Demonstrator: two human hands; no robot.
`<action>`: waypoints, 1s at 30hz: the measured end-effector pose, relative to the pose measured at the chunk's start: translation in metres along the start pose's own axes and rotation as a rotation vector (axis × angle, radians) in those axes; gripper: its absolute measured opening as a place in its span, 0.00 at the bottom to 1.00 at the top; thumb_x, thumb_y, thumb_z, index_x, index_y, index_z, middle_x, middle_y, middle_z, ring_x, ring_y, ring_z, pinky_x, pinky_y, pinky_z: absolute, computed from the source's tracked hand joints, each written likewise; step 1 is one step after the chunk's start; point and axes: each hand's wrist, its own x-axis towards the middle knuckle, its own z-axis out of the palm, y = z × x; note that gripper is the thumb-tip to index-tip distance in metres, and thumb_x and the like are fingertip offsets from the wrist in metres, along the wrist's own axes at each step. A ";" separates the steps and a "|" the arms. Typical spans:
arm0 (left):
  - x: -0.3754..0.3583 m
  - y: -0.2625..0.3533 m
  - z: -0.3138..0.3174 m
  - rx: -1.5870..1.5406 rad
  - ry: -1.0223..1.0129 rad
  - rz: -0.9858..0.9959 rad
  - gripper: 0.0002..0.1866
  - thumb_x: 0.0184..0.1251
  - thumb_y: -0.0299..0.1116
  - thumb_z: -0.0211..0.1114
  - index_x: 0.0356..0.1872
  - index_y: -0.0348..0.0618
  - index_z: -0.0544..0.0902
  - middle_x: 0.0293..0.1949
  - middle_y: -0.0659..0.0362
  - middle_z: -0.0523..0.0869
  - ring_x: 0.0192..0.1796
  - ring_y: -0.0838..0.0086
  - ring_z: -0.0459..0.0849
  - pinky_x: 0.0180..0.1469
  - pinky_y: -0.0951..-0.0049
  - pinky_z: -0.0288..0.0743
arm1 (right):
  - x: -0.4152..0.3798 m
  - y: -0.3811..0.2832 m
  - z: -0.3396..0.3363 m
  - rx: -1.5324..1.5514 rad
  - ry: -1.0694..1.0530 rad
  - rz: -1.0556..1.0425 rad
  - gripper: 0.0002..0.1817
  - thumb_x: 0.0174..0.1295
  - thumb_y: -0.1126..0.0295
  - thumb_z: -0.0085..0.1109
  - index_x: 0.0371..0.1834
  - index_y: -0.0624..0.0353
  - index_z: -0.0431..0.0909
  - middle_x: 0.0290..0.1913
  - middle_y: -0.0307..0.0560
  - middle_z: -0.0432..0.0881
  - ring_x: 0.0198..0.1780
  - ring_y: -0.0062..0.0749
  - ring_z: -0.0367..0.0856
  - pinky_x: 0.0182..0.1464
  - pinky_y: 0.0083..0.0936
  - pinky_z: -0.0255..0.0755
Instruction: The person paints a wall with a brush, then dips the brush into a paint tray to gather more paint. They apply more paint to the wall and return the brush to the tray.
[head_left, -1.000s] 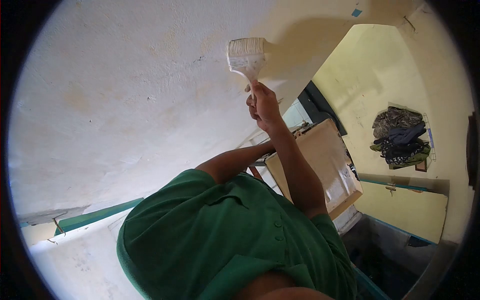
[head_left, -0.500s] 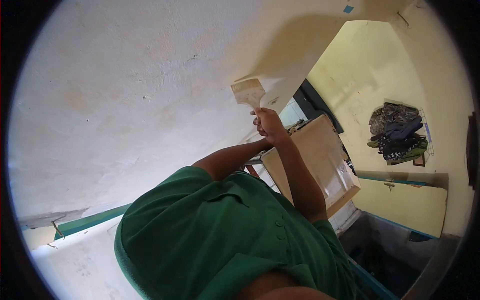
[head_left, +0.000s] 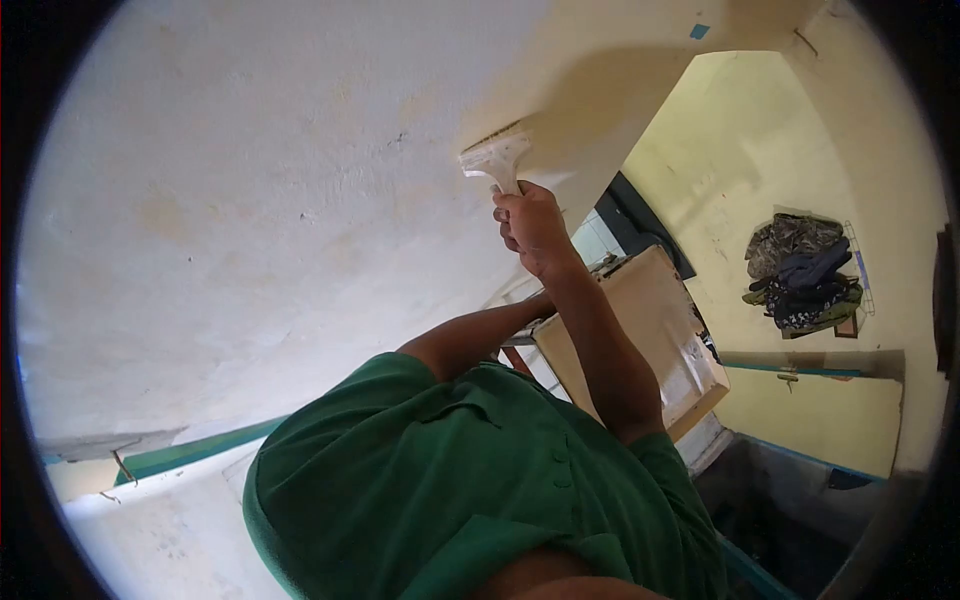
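My right hand [head_left: 533, 225] is closed around the handle of a wide, pale scraper or brush [head_left: 495, 155]. The tool's broad edge is against the whitish wall [head_left: 300, 215], beside a yellowish patch, and a dark line shows along that edge. My left forearm [head_left: 490, 325] passes behind my right forearm, which hides my left hand. Both arms come out of a green shirt [head_left: 430, 490].
Behind my right forearm is a beige panel or box [head_left: 640, 330]. Dark and patterned cloths [head_left: 800, 270] hang on the yellow wall at the right. Below them is a yellow board [head_left: 810, 410] with a blue edge, above a dark recess [head_left: 780, 510].
My right hand and the tool have moved slightly up. The tool's face has tilted and now looks narrower, its edge at the wall. The view has shifted a little.
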 end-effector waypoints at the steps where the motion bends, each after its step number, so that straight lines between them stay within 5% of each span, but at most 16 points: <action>1: 0.001 -0.001 0.001 0.005 -0.008 -0.002 0.15 0.60 0.34 0.53 0.43 0.34 0.77 0.39 0.49 0.82 0.40 0.65 0.81 0.42 0.68 0.72 | -0.004 -0.005 -0.001 0.009 -0.018 -0.004 0.04 0.58 0.71 0.52 0.33 0.58 0.69 0.17 0.31 0.63 0.10 0.11 0.53 0.10 0.13 0.43; 7: 0.009 -0.009 -0.002 0.082 0.050 0.036 0.15 0.60 0.34 0.53 0.43 0.34 0.78 0.39 0.49 0.83 0.39 0.64 0.81 0.42 0.68 0.73 | -0.044 -0.009 -0.030 -0.154 0.052 -0.255 0.07 0.58 0.71 0.52 0.39 0.60 0.71 0.18 0.33 0.66 0.12 0.12 0.56 0.12 0.13 0.48; 10: 0.004 -0.019 0.000 0.161 0.118 0.058 0.15 0.60 0.34 0.53 0.42 0.34 0.78 0.38 0.49 0.83 0.39 0.64 0.82 0.41 0.68 0.73 | -0.081 -0.009 -0.071 -0.306 0.144 -0.318 0.14 0.56 0.68 0.52 0.42 0.66 0.68 0.22 0.43 0.73 0.21 0.22 0.70 0.22 0.22 0.65; 13: -0.008 -0.020 0.003 0.195 0.115 0.030 0.15 0.60 0.34 0.53 0.42 0.34 0.78 0.38 0.49 0.83 0.38 0.64 0.82 0.41 0.68 0.74 | -0.133 -0.008 -0.111 -0.601 0.315 -0.299 0.16 0.53 0.69 0.53 0.42 0.66 0.66 0.24 0.51 0.76 0.24 0.29 0.76 0.27 0.29 0.69; 16: -0.010 -0.012 0.002 0.175 0.092 -0.028 0.15 0.60 0.33 0.53 0.42 0.34 0.78 0.37 0.49 0.83 0.38 0.64 0.82 0.40 0.68 0.74 | -0.180 0.001 -0.136 -0.678 0.435 -0.216 0.11 0.55 0.74 0.49 0.42 0.61 0.67 0.23 0.43 0.76 0.21 0.18 0.69 0.24 0.17 0.62; 19: -0.012 -0.002 0.006 0.142 0.095 -0.083 0.15 0.59 0.33 0.53 0.42 0.34 0.78 0.37 0.49 0.83 0.38 0.64 0.82 0.40 0.68 0.74 | -0.217 0.015 -0.162 -0.811 0.531 -0.184 0.13 0.51 0.71 0.57 0.40 0.62 0.70 0.26 0.52 0.79 0.28 0.33 0.80 0.33 0.31 0.72; 23: -0.017 0.023 0.017 0.176 0.129 -0.124 0.16 0.59 0.35 0.53 0.41 0.33 0.78 0.36 0.47 0.83 0.38 0.61 0.82 0.41 0.67 0.74 | -0.252 0.010 -0.158 -0.962 0.670 0.069 0.09 0.51 0.73 0.57 0.35 0.63 0.72 0.25 0.52 0.81 0.30 0.31 0.82 0.35 0.27 0.74; 25: -0.012 0.007 0.008 0.410 0.084 0.055 0.16 0.59 0.35 0.52 0.40 0.32 0.78 0.35 0.46 0.83 0.38 0.59 0.82 0.40 0.66 0.74 | -0.257 0.019 -0.162 -0.875 0.722 0.037 0.09 0.51 0.72 0.56 0.35 0.63 0.72 0.23 0.52 0.81 0.27 0.30 0.81 0.32 0.26 0.73; 30: -0.004 -0.008 0.002 0.331 0.104 -0.062 0.16 0.60 0.36 0.51 0.40 0.33 0.79 0.36 0.45 0.82 0.37 0.58 0.81 0.40 0.64 0.73 | -0.262 0.024 -0.168 -0.752 0.792 0.055 0.09 0.54 0.71 0.52 0.37 0.62 0.72 0.22 0.50 0.81 0.21 0.26 0.79 0.28 0.23 0.72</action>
